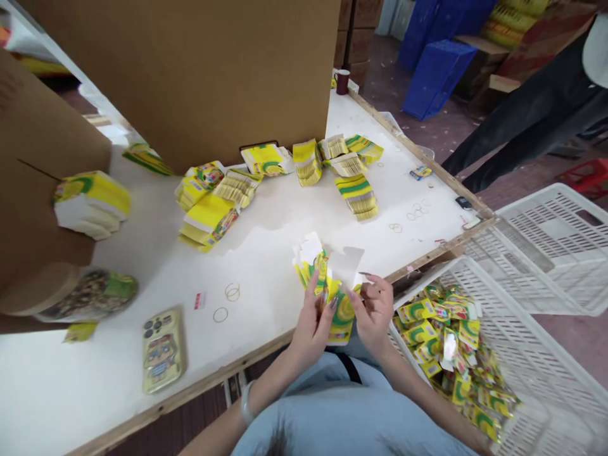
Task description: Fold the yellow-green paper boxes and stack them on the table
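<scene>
Low in the middle of the frame, just past the near edge of the table [266,253]: a little yellow-and-green paper box [342,313], half open, with a white flap [349,266] sticking up. Gripped on one side by the left hand [311,323], closed around it together with a thin bunch of flat boxes [308,269]. Pinched on the other side by the right hand [375,313], shut tight on the box edge. Make the left grip snug but soft, so as not to squash the paper. Push the sides square first, then bend the white flap right along its crease, not beside it. Go slowly; likely to tear or crumple if forced. Hold the spare flat ones clear of the flap, easy to snag otherwise. Work close over the table to avoid drops. At lower right, just beside the right hand: a white plastic crate [522,354] with a heap of folded-up boxes [451,348]. Farther up the table, near the top middle: more stacks of flat boxes [356,193]. At lower left: a phone [162,348] and loose rubber bands [232,291], well apart from both hands.
</scene>
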### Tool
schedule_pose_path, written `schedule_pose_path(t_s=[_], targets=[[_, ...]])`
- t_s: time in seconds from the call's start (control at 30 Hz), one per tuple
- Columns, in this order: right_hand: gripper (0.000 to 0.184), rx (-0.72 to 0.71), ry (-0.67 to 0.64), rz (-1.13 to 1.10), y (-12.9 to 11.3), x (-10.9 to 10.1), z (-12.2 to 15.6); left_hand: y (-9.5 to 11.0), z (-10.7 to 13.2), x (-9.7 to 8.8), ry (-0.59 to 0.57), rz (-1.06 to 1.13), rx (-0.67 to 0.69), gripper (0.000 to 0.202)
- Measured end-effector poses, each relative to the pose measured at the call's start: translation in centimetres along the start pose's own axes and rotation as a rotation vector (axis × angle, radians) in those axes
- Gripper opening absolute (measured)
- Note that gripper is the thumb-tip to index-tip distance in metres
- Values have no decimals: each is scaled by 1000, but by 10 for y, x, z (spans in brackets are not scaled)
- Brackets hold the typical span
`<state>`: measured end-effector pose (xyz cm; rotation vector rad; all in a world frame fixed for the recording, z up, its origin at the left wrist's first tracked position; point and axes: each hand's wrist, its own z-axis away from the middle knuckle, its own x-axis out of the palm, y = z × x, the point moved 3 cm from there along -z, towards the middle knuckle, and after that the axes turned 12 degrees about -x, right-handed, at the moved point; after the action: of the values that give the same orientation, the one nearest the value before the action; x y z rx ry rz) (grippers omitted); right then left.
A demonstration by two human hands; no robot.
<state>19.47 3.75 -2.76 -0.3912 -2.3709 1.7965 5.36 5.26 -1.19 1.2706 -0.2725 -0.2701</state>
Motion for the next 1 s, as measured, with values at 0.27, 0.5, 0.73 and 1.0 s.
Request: schedule_pose_path(t_s=[0.27, 0.5, 0.73, 1.0], targets=[[26, 166, -126, 6, -11, -21, 55, -21, 47, -16, -365, -45, -203, 61], [16, -224, -91, 228, -17, -29, 51, -23, 44, -11, -182, -48, -84, 40], [42, -450, -568, 199, -21, -46, 47, -9, 41, -14, -260, -163, -66, 58], [39, 397, -509, -322, -23, -16, 49, -8, 38, -21, -170, -193, -106, 56]])
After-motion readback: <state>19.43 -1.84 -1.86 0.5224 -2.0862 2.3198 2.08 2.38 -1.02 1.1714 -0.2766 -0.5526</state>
